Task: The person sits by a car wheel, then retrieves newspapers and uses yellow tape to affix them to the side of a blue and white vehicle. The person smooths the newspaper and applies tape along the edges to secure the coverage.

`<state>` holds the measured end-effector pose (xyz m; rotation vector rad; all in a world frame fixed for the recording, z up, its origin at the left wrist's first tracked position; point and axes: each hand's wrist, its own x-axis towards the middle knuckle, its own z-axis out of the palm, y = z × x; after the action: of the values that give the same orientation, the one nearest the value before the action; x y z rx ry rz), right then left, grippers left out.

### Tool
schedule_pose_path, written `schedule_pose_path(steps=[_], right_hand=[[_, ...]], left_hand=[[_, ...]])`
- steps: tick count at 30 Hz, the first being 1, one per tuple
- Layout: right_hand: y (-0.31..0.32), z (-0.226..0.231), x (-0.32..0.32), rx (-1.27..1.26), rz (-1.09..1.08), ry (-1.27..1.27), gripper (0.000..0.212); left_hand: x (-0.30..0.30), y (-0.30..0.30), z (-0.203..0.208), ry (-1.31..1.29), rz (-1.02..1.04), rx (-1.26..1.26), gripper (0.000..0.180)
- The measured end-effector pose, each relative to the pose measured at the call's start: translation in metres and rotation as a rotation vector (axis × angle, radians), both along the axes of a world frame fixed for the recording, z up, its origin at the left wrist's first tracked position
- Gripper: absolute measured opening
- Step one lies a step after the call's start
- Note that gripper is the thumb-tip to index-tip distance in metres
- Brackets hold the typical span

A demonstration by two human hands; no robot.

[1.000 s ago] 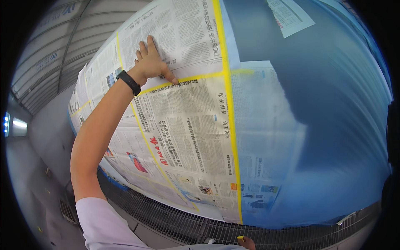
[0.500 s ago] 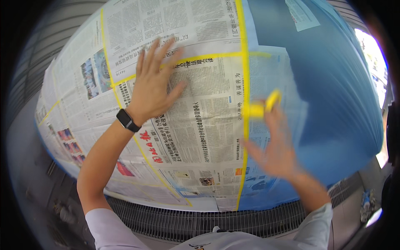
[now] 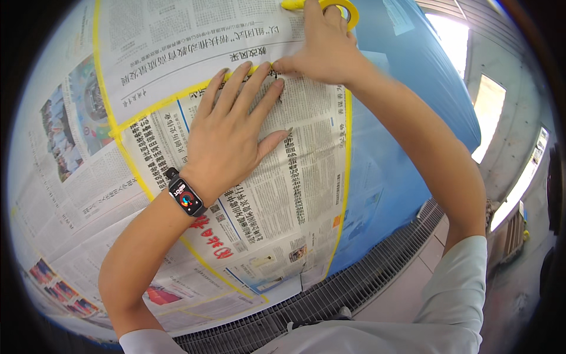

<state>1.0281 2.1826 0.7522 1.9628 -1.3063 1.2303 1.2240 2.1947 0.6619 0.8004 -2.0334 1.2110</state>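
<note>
My left hand lies flat with spread fingers on a printed newspaper sheet, its fingertips along a yellow tape strip. Past it, my right hand grips a roll of yellow masking tape at the far edge of the picture. A yellow piece reaches left from the roll. The right thumb touches the sheet near the left fingertips. Newspaper covers much of a large curved blue surface, with yellow strips along the sheets' edges. Part of the roll hides behind the right fingers.
A dark floor grating curves along the near side of the blue surface, with pale floor tiles beside it. Another paper piece is on the blue at the far right. A black smartwatch is on my left wrist.
My right hand has moved from the blue area on the right to the far middle, carrying the tape roll. My left hand stays spread on the newspaper, and the view has shifted.
</note>
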Motion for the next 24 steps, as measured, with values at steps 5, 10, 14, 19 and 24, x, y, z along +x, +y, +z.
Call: schedule_pose_path(steps=[5, 10, 14, 19, 24], right_hand=[[-0.022, -0.001, 0.011, 0.001, -0.048, -0.050, 0.112], [-0.021, 0.012, 0.013, 0.075, -0.093, -0.048, 0.112], [-0.018, 0.025, 0.020, 0.110, -0.116, -0.057, 0.107], [-0.030, 0.036, 0.032, -0.012, -0.071, -0.095, 0.104], [-0.025, 0.067, 0.023, 0.083, -0.120, -0.060, 0.116]], left_hand=[[0.001, -0.006, 0.001, 0.010, 0.010, 0.008, 0.065], [0.004, -0.012, 0.000, 0.010, -0.021, -0.020, 0.064], [0.001, -0.011, -0.001, 0.020, -0.011, -0.042, 0.065], [0.000, -0.011, 0.003, 0.024, -0.016, -0.015, 0.066], [0.000, -0.009, 0.008, 0.022, 0.015, 0.000, 0.067]])
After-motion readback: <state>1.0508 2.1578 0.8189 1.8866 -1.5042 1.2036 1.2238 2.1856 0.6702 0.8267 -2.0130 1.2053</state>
